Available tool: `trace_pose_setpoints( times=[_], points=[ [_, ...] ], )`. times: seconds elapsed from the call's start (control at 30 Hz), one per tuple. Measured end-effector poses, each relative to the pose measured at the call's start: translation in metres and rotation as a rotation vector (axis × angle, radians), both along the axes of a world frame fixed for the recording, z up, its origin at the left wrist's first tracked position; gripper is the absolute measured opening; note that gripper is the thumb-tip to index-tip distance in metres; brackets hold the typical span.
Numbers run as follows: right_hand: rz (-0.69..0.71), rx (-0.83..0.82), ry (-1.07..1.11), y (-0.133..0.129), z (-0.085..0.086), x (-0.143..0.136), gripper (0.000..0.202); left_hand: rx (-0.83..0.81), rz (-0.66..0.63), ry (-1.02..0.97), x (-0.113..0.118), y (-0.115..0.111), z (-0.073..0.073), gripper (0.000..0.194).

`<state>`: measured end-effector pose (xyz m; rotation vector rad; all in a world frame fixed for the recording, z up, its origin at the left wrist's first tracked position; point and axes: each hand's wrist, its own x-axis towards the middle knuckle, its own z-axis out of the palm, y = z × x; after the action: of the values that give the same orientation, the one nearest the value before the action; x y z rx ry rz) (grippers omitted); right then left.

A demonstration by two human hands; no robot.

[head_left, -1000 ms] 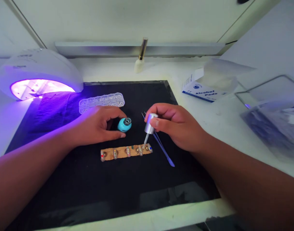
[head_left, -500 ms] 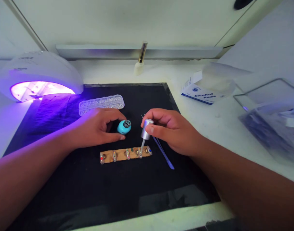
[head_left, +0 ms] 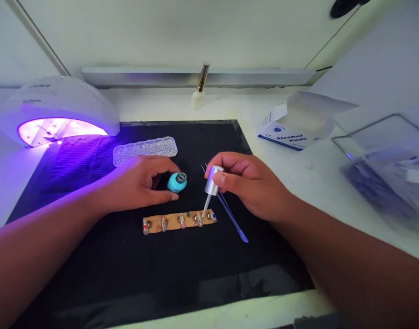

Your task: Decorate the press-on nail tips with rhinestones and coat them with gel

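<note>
My left hand (head_left: 144,180) is closed around an uncapped turquoise nail polish bottle (head_left: 177,182), its dark neck tilted up to the right. Between the thumb and fingers of my right hand (head_left: 245,183) is the bottle's silver-capped nail polish brush (head_left: 214,180). The brush points down, its tip by the second press-on nail from the right; I cannot tell whether they touch. Several decorated press-on nails (head_left: 182,221) stand in a row on a tan strip (head_left: 172,222). Blue tweezers (head_left: 233,221) lie partly behind my right hand.
A clear compartment case (head_left: 144,148) lies behind my left hand on the black mat (head_left: 154,278). A lit nail lamp (head_left: 68,103) stands at the left. At the back is a gold-capped bottle (head_left: 201,84); an alcohol pads box (head_left: 281,128) and plastic bags (head_left: 388,178) are at the right.
My right hand has shifted the brush slightly up and to the right, with its tip moving off the face of the nail. My left hand keeps the bottle in place.
</note>
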<state>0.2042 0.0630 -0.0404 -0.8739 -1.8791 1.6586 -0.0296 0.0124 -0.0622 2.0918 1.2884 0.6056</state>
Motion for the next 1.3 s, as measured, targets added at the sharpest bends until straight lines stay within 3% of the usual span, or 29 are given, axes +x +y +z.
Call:
trace_pose_setpoints(
  times=[0.27,0.47,0.6,1.13,1.3],
  points=[
    [-0.014,0.076,-0.086,-0.002,-0.0013,-0.0021,0.017,-0.003,-0.01,-0.013,0.0007,0.0004,0.0021,0.021],
    [-0.069,0.021,-0.039,-0.0005,-0.0005,-0.0034,0.018,0.023,-0.003,-0.019,-0.0009,0.0007,-0.0009,0.023],
    [-0.025,-0.039,0.001,-0.0045,0.0017,-0.0031,0.015,0.007,-0.001,-0.022,-0.001,0.0003,-0.0011,0.023],
    [-0.079,-0.02,-0.047,-0.0039,0.0009,-0.0049,0.018,0.003,-0.003,-0.007,-0.0003,0.0004,0.0004,0.024],
    [0.022,-0.047,-0.068,-0.0081,0.0045,-0.0029,0.013,0.024,-0.004,-0.011,-0.0003,0.0007,-0.0007,0.022]
  ],
)
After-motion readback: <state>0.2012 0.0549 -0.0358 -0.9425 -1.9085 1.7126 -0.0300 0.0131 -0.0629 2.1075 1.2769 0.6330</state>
